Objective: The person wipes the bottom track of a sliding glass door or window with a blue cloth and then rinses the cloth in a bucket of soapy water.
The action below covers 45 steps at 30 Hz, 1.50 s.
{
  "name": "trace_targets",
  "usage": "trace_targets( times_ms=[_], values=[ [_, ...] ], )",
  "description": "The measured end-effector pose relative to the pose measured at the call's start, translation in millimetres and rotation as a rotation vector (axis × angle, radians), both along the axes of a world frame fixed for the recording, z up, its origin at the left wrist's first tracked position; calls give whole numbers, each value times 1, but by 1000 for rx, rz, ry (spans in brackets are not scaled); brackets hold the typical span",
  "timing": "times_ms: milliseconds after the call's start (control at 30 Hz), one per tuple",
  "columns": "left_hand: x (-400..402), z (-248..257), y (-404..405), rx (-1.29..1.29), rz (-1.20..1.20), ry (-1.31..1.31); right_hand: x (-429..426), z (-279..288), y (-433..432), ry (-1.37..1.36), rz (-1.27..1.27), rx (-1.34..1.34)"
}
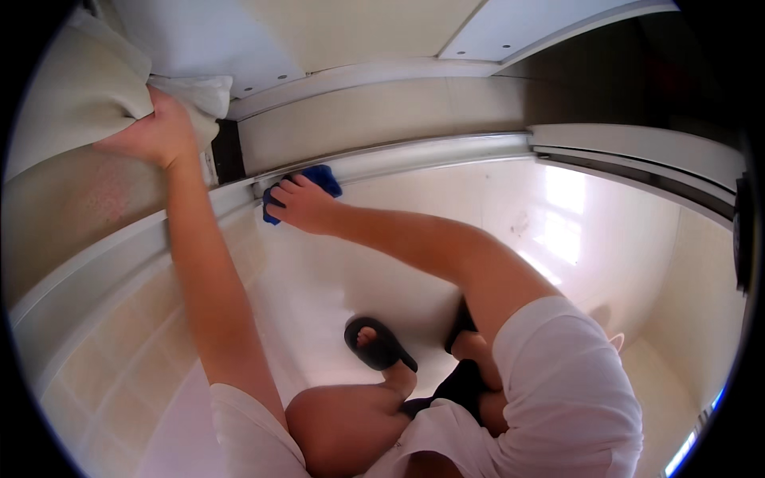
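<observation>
My right hand (306, 206) grips a bunched blue cloth (323, 178) with spread fingers. The cloth lies against the pale skirting strip (418, 154), right at its left corner, where the floor meets it. Higher up on the left, my left hand (158, 132) is closed around the lower edge of a cream sheet of fabric or soft cover (77, 101). A piece of whitish translucent plastic (206, 94) sticks out beside that hand. The fingertips of the left hand are partly hidden behind the cream material.
A dark narrow gap (228, 152) stands between the cream material and a beige panel (370, 110). White panels with screws (263, 48) rise above. On the glossy pale floor (370, 269) is my foot in a black slide sandal (373, 343). A pale ledge (89, 269) runs along the left.
</observation>
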<state>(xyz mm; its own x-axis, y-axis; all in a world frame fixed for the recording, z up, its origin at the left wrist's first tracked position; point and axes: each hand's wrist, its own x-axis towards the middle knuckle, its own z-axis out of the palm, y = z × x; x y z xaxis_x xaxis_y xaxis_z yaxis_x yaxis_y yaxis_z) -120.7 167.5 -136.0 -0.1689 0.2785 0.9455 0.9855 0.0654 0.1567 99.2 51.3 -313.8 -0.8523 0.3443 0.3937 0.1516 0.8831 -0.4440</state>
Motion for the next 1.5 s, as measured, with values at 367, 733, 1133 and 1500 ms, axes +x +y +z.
trace_targets(
  times_ms=[367,733,1133,1500],
  values=[
    [19,15,6,90,-55,22,186,1,83,-269,91,104],
    [10,17,5,3,-56,83,389,28,127,-657,-238,402],
    [23,22,-1,-94,71,165,456,92,66,-779,-441,191],
    [39,27,-21,-279,114,169,597,200,-45,134,-1536,-1170]
  ],
)
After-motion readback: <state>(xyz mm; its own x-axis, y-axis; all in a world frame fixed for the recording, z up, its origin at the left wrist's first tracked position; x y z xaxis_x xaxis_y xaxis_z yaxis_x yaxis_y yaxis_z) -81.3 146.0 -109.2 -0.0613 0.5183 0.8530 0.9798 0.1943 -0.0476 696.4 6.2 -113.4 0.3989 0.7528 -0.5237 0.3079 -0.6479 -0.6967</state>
